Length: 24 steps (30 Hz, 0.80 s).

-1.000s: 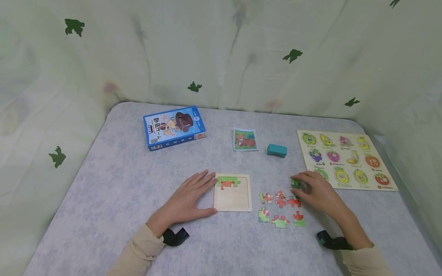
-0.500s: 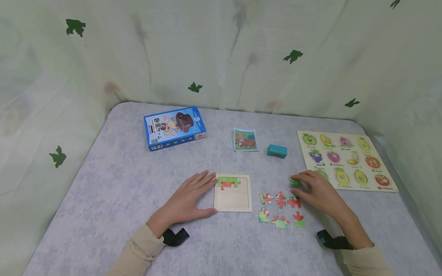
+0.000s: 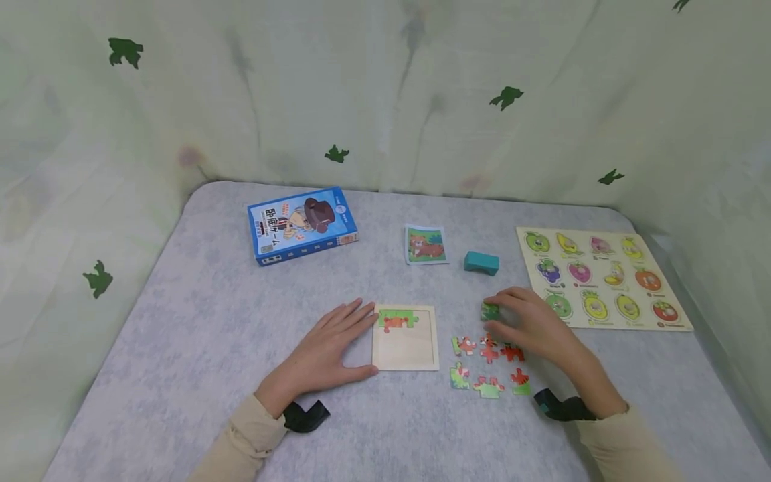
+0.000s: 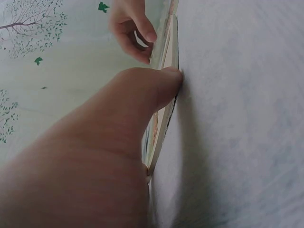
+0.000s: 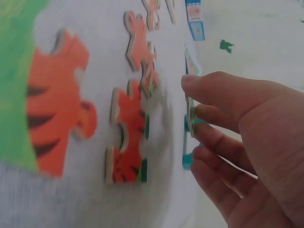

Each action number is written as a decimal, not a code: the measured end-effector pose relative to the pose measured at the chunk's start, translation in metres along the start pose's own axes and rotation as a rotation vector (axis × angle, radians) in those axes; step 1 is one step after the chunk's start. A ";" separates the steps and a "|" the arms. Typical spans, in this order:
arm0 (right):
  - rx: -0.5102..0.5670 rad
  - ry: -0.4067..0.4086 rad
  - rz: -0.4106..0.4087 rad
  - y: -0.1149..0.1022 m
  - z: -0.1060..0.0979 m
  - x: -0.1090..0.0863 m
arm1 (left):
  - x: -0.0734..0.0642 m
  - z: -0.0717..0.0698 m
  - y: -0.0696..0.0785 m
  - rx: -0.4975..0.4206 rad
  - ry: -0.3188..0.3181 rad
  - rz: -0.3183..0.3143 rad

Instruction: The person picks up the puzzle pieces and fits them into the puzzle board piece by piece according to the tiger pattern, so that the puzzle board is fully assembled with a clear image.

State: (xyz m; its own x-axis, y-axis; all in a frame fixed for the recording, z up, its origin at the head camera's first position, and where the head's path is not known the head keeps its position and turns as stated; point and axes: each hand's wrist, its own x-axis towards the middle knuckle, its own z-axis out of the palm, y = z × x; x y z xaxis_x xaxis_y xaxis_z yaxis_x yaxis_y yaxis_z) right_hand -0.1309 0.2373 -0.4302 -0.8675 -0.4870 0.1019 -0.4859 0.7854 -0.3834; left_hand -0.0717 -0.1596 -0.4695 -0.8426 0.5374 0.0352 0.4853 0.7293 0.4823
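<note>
My right hand pinches a green jigsaw piece between thumb and fingers, raised off the table beyond the loose pieces. In the right wrist view the held piece is seen nearly edge-on. My left hand lies spread at the left side of a small square wooden puzzle tray, its thumb and fingertips at the rim. Joined green-and-orange pieces fill the tray's upper left. To the right of the tray lie several loose jigsaw pieces, orange and green, in two rough rows.
Behind the tray lie a bear picture card and a teal block. A blue game box sits at the back left. On the right is a fruit puzzle board, close to my right hand. A pale curtain hangs behind the table.
My right hand has lifted the green piece and moved a little left with it, away from the fruit board. The left hand stays at the tray. The head view has shifted slightly.
</note>
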 end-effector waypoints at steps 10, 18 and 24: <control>0.075 -0.036 -0.013 -0.020 0.007 0.016 | 0.000 -0.001 0.000 0.001 0.010 0.003; 0.100 -0.050 -0.053 -0.037 0.016 0.026 | 0.000 -0.001 0.000 0.007 0.015 0.011; 0.106 -0.075 -0.082 -0.048 0.025 0.032 | 0.000 -0.001 0.001 0.011 0.015 0.010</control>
State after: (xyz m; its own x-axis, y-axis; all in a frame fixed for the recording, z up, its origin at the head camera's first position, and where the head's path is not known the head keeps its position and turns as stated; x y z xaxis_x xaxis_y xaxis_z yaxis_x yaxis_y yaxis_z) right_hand -0.1326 0.1741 -0.4318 -0.8133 -0.5777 0.0697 -0.5371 0.6991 -0.4720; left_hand -0.0713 -0.1594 -0.4681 -0.8408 0.5387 0.0535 0.4965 0.7281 0.4725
